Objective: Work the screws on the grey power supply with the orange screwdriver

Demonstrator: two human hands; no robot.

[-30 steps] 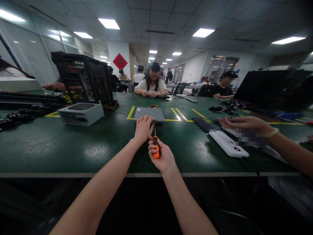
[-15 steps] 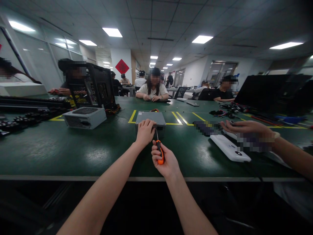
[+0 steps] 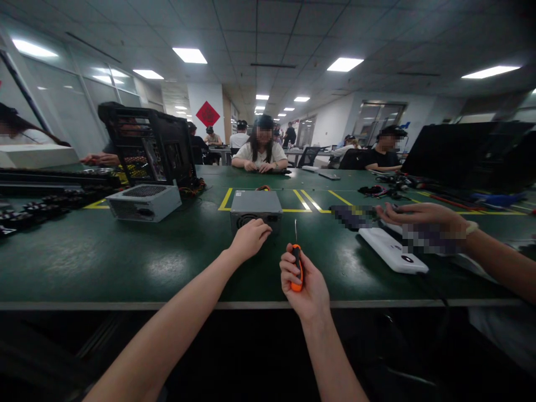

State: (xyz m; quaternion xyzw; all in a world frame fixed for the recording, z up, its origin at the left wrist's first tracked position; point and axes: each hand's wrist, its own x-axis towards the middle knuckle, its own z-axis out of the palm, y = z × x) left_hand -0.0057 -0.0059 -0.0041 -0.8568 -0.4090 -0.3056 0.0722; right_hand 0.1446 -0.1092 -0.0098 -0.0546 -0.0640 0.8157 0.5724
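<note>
A grey computer power supply stands on the green table, its round fan grille facing me and coloured wires behind it. My left hand is in front of its lower right face, thumb and fingers drawn together. Whatever those fingers pinch, if anything, is too small to see. To the right, my right hand grips an orange and black screwdriver. Its thin metal shaft points up and away from me, apart from the power supply.
Left of centre sit a second power supply and an open black computer case. At right, a co-worker's hand hovers by a white device. Cables lie farther back. Another person sits opposite.
My right hand has drawn the screwdriver back and right, away from the power supply. My left hand has slid down from the top edge to its front face.
</note>
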